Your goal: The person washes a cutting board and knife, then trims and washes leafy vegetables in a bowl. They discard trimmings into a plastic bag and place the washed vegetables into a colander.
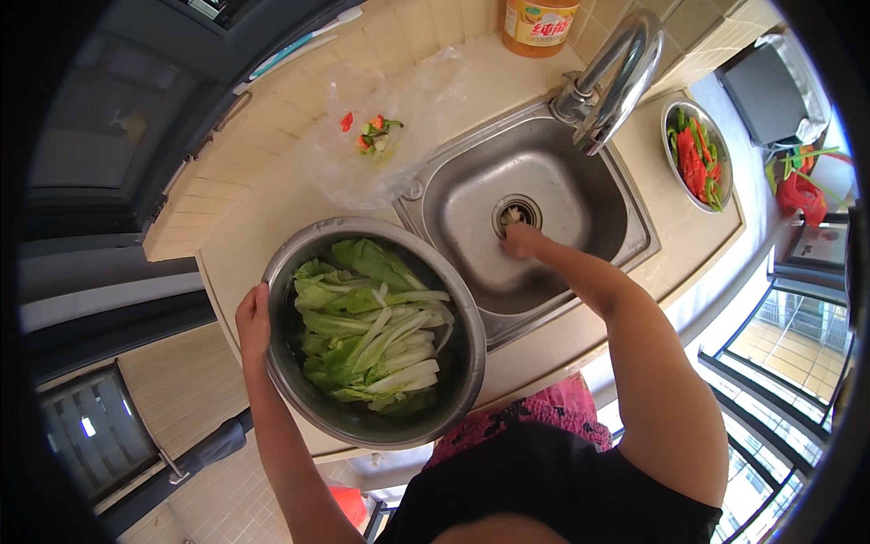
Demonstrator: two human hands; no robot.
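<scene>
My left hand [254, 322] grips the rim of a large metal basin [478, 340], which holds leafy green vegetables [374, 326] with pale stalks. The basin sits on the counter against the left side of a stainless steel sink [584, 204]. My right hand [522, 241] reaches into the sink, at the edge of the drain strainer [532, 205]. A small pale scrap [511, 215] lies at its fingertips; whether the fingers hold it cannot be made out. The chrome faucet [618, 81] arches over the sink's far right corner, and no water is seen running.
Behind the basin lies a clear plastic bag [421, 102] with pepper scraps [372, 138] on it. A metal bowl [724, 149] of sliced red and green peppers [694, 160] stands right of the sink. A jar [539, 27] with amber contents stands by the wall.
</scene>
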